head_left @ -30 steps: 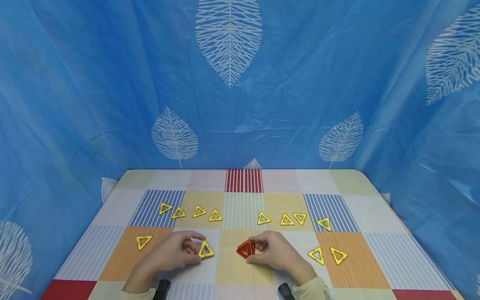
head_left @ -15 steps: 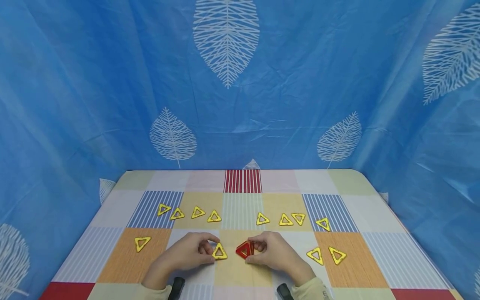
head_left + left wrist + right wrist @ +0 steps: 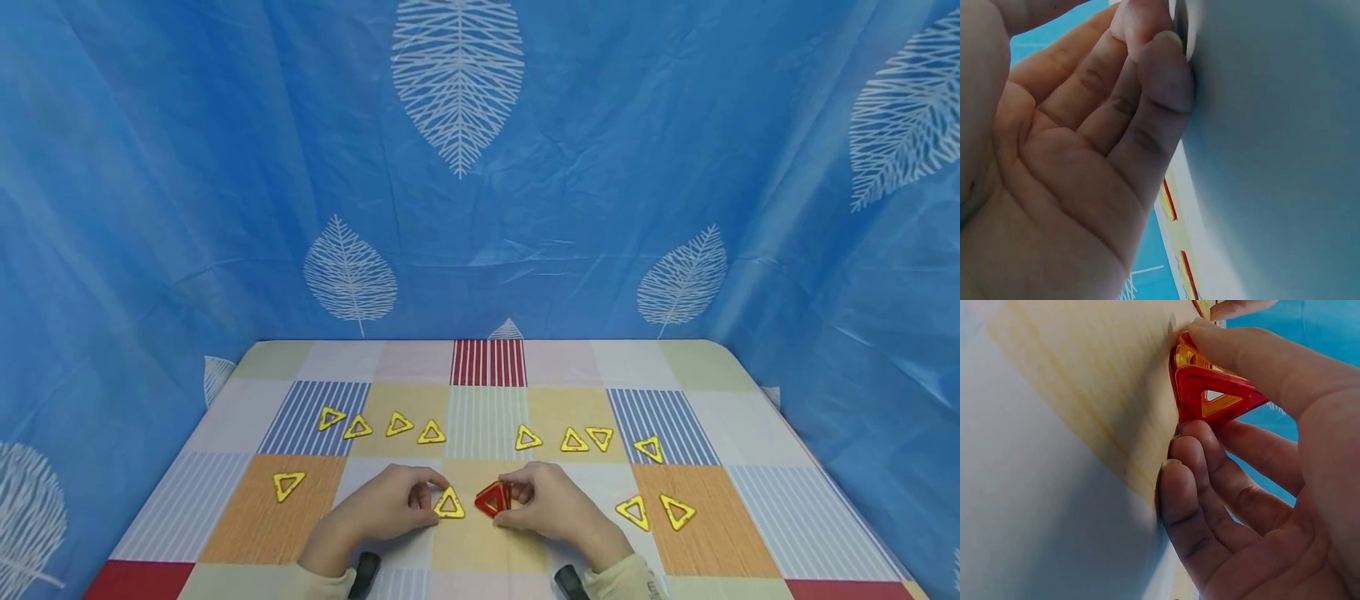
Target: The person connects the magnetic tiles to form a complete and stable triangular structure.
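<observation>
My left hand [image 3: 386, 507] pinches a yellow triangular magnetic tile [image 3: 451, 514] by its edge, thumb low and index finger high, close to the table top. Just across a small gap, my right hand [image 3: 553, 502] grips a little pyramid-like piece [image 3: 484, 501] of red tiles between thumb and fingers. The right wrist view shows red translucent sides of this piece [image 3: 1192, 394], with orange-yellow showing through. In the left wrist view the palm and curled fingers [image 3: 1163, 78] hide most of the yellow tile.
Several loose yellow triangles lie flat in a far row, among them a tile [image 3: 431, 438] and another [image 3: 527, 443]. One triangle [image 3: 277, 485] lies left of my left hand. Two more, a tile [image 3: 642, 521] and its neighbour [image 3: 678, 522], lie right of my right hand. A blue curtain [image 3: 480, 250] stands behind the patchwork-covered table [image 3: 562, 358].
My left hand has carried its yellow tile rightward, closer to the red piece. The right hand and its piece have stayed nearly still.
</observation>
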The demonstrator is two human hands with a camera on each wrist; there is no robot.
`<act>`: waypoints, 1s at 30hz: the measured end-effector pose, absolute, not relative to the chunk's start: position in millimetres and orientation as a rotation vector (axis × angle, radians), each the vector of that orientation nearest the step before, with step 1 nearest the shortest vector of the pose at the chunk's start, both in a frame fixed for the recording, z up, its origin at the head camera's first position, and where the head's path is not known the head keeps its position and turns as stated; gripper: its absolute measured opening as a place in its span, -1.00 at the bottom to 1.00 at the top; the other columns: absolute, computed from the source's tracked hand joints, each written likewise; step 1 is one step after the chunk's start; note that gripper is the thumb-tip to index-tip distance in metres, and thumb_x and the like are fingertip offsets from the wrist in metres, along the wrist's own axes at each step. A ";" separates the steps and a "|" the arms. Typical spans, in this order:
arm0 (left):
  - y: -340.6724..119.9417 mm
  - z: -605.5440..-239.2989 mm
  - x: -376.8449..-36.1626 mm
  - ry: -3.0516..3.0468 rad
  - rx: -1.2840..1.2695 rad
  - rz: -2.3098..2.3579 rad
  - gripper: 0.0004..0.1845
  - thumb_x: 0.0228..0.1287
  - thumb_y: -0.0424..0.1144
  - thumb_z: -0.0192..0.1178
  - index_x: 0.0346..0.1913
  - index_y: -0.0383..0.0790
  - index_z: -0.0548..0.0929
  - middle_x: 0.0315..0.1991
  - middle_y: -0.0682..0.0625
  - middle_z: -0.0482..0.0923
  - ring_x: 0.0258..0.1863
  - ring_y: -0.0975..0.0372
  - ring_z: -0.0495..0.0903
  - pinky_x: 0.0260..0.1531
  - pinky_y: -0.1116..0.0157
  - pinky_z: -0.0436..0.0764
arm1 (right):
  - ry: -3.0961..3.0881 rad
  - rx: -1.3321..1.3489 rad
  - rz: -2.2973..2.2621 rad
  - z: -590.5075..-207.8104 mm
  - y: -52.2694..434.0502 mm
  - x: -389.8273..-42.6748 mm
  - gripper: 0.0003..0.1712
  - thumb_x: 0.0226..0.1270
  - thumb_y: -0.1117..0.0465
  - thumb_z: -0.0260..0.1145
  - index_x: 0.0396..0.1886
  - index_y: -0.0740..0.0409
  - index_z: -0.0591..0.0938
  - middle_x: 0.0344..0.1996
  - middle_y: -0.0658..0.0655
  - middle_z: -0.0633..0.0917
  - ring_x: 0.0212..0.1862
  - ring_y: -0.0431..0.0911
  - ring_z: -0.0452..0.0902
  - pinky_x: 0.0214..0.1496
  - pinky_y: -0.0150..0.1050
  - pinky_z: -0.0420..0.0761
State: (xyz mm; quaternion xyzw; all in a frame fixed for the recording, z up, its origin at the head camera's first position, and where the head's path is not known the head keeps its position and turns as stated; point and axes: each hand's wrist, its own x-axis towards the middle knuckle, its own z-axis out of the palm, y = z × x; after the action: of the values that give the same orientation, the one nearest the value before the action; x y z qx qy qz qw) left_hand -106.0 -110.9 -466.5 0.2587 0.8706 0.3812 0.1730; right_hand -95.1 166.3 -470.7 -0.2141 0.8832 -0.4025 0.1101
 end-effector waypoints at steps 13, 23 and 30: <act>-110.1 -469.1 -108.2 2.391 0.678 1.190 -0.50 0.03 -0.34 0.55 0.10 -0.23 0.68 -0.46 0.08 0.53 -0.55 0.31 0.41 -0.53 0.36 0.41 | 2.605 -0.618 -1.140 -468.0 172.1 -96.0 -0.41 0.06 0.12 0.62 0.04 0.36 0.71 -0.45 -0.08 0.59 -0.39 -0.24 0.43 -0.33 -0.31 0.49; -111.4 -471.6 -109.1 2.380 0.657 1.218 -0.51 0.06 -0.34 0.54 0.11 -0.20 0.69 -0.45 0.06 0.53 -0.54 0.30 0.39 -0.53 0.36 0.40 | 2.589 -0.628 -1.147 -467.6 182.5 -98.7 -0.40 0.04 0.12 0.63 0.05 0.34 0.70 -0.40 -0.10 0.60 -0.32 -0.18 0.50 -0.27 -0.30 0.53; -111.8 -472.3 -108.7 2.376 0.657 1.231 -0.52 0.07 -0.33 0.54 0.10 -0.20 0.70 -0.44 0.07 0.53 -0.56 0.32 0.38 -0.54 0.37 0.38 | 2.573 -0.594 -1.194 -466.1 193.2 -101.9 -0.37 0.05 0.06 0.64 0.07 0.32 0.70 -0.35 -0.04 0.62 -0.28 -0.13 0.53 -0.23 -0.28 0.55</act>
State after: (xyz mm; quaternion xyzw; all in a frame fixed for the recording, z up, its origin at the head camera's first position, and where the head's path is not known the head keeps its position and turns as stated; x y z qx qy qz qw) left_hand -108.7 -111.8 -472.3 0.2339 0.8464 0.4383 0.1919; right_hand -101.9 193.2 -466.1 -0.2035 0.8813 -0.4089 0.1212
